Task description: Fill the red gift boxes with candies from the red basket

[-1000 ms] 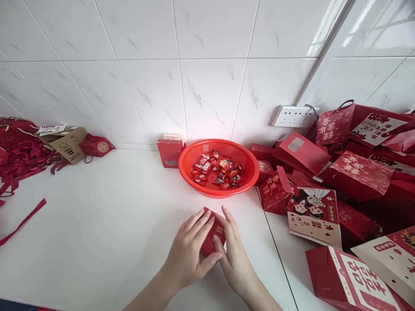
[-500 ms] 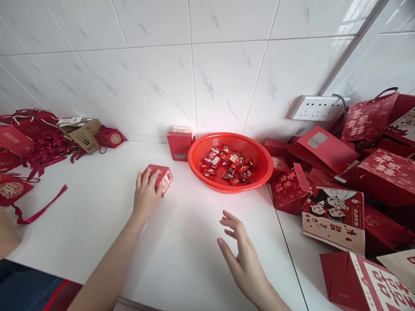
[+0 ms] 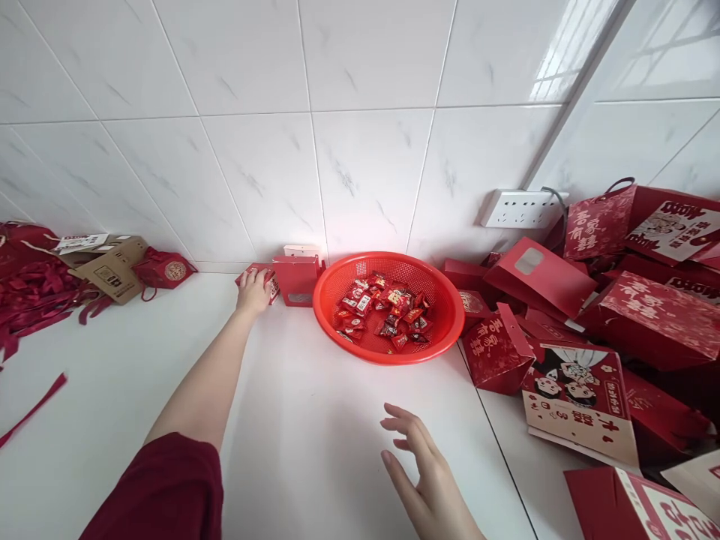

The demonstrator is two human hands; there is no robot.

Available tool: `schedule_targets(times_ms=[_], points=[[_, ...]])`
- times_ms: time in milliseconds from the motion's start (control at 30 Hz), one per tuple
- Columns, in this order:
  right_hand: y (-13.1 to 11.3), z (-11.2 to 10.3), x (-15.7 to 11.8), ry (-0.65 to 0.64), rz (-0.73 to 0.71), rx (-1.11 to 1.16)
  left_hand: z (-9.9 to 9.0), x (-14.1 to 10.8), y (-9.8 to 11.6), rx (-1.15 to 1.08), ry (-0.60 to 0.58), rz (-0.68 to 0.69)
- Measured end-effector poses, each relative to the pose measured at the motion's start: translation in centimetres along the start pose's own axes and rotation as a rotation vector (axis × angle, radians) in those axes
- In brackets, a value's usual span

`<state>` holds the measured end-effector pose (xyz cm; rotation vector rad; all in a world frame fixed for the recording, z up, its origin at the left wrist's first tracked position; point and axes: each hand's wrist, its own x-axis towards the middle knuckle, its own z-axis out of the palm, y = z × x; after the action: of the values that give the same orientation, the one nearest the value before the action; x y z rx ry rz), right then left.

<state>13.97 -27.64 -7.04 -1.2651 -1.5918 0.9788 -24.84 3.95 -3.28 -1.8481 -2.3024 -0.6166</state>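
My left hand point(image 3: 254, 292) reaches to the foot of the tiled wall, its fingers wrapped over a small red gift box point(image 3: 274, 288). That box lies on the white table, just left of a standing red box point(image 3: 297, 281); the hand hides much of it. Over the front of the table hovers my right hand point(image 3: 426, 474), fingers apart and holding nothing. Beyond it sits a red plastic basket point(image 3: 388, 352), with several wrapped candies point(image 3: 388, 304) lying inside.
Red gift boxes point(image 3: 664, 311) are heaped along the right side. A white power strip point(image 3: 523, 208) is on the wall. At the left lie a brown carton point(image 3: 112, 271), a red box point(image 3: 169, 268) and dark red ribbons point(image 3: 39, 296). One loose ribbon point(image 3: 37, 409) is nearer.
My left hand has carried the small box away from me to the wall, beside the standing red box. My right hand remains open over the table. The view has shifted somewhat.
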Motion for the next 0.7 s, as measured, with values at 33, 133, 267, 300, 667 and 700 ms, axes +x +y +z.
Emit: schedule_targets(times_ms=[33, 133, 267, 300, 667, 700], points=[[0.2, 0.1, 0.1, -0.001, 0.000, 0.003, 0.5, 0.6, 0.2, -0.005, 0.005, -0.009], [0.8, 0.2, 0.6, -0.007, -0.009, 0.011, 1.6, 2.3, 0.7, -0.019, 0.018, -0.047], [1.4, 0.1, 1.0, -0.010, 0.011, 0.010, 2.1, 4.1, 0.8, -0.047, -0.005, -0.066], [1.4, 0.1, 1.1, -0.007, 0.018, 0.008, 2.1, 4.4, 0.8, -0.053, -0.014, -0.067], [-0.1, -1.2, 1.6, -0.016, 0.100, 0.117, -4.0, 1.6, 4.9, -0.115, 0.076, 0.025], [-0.4, -1.7, 1.6, -0.057, 0.157, 0.134, -5.6, 0.7, 5.5, -0.124, 0.151, 0.061]])
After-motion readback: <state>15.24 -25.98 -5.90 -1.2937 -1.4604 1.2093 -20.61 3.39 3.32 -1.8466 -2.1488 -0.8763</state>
